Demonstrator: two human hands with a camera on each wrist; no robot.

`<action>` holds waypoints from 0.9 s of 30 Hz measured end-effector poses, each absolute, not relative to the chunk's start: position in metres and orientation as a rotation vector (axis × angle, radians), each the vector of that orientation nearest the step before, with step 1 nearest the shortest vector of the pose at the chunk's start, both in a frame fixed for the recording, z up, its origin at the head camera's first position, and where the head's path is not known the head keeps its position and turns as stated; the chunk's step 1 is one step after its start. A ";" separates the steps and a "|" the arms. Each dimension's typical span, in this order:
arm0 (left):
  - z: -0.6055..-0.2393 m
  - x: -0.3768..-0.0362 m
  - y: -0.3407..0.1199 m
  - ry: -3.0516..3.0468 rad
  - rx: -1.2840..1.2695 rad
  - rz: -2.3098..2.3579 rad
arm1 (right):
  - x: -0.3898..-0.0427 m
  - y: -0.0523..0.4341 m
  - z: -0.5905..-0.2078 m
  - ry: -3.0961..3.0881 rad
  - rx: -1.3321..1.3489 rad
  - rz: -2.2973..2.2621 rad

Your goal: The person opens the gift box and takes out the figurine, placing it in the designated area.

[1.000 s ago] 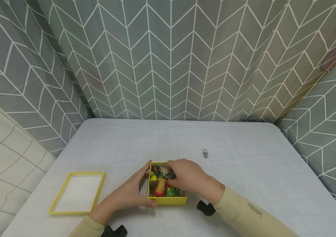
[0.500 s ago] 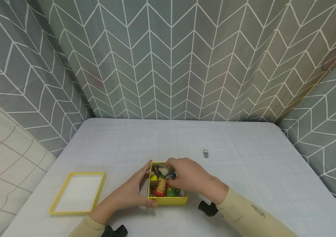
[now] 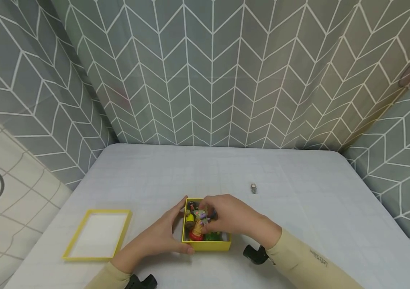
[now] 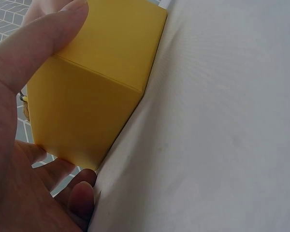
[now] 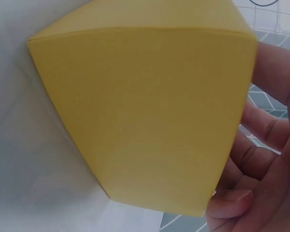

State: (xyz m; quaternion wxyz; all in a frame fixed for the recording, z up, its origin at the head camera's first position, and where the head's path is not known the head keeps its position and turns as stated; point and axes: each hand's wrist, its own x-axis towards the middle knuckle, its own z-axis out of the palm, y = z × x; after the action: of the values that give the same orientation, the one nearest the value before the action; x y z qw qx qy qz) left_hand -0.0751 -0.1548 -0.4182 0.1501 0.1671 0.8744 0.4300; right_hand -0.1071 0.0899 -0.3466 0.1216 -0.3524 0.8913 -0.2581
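A yellow open-topped box (image 3: 212,246) stands on the table with several small painted figurines inside. My left hand (image 3: 159,237) grips its left side, thumb on the front wall and fingers at the far corner. Above the contents, my right hand (image 3: 231,214) pinches a small grey-green and purple figurine (image 3: 202,215) between fingers and thumb. Below that lie a figurine with a tan top and red base (image 3: 196,232), a yellow one (image 3: 189,220) and a green one (image 3: 213,236). In both wrist views the yellow box (image 4: 87,111) shows only its outer walls, so the held figurine is hidden there.
To the left lies a yellow-rimmed white lid (image 3: 98,235). A tiny grey figurine (image 3: 253,188) is on the white table (image 3: 176,168) beyond the box, to the right. Patterned grey curtains (image 3: 212,80) hang behind the table and at the sides.
My right hand's figurine has turned and shifted slightly over the box, now overlapping the tan-topped one. The left hand keeps its grip on the box. The whole view has shifted slightly.
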 end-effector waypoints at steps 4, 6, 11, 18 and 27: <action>-0.418 -0.076 -0.155 2.514 0.482 1.237 | -0.109 0.091 -0.347 2.575 -1.009 -0.763; -0.418 -0.076 -0.155 2.520 0.484 1.235 | -0.109 0.091 -0.347 2.563 -1.000 -0.767; -0.417 -0.075 -0.154 2.526 0.483 1.230 | -0.107 0.089 -0.348 2.562 -0.999 -0.776; -0.416 -0.075 -0.154 2.514 0.470 1.243 | -0.104 0.092 -0.349 2.576 -1.001 -0.838; -0.417 -0.075 -0.155 2.524 0.487 1.242 | -0.100 0.100 -0.347 2.636 -0.886 -0.978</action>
State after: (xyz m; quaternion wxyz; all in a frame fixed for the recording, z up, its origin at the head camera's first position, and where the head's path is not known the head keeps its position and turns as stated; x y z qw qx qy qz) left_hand -0.0749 -0.1549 -0.4168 0.1429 0.1688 0.8750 0.4308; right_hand -0.1002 0.0996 -0.3470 0.0965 -0.2992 0.8900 -0.3303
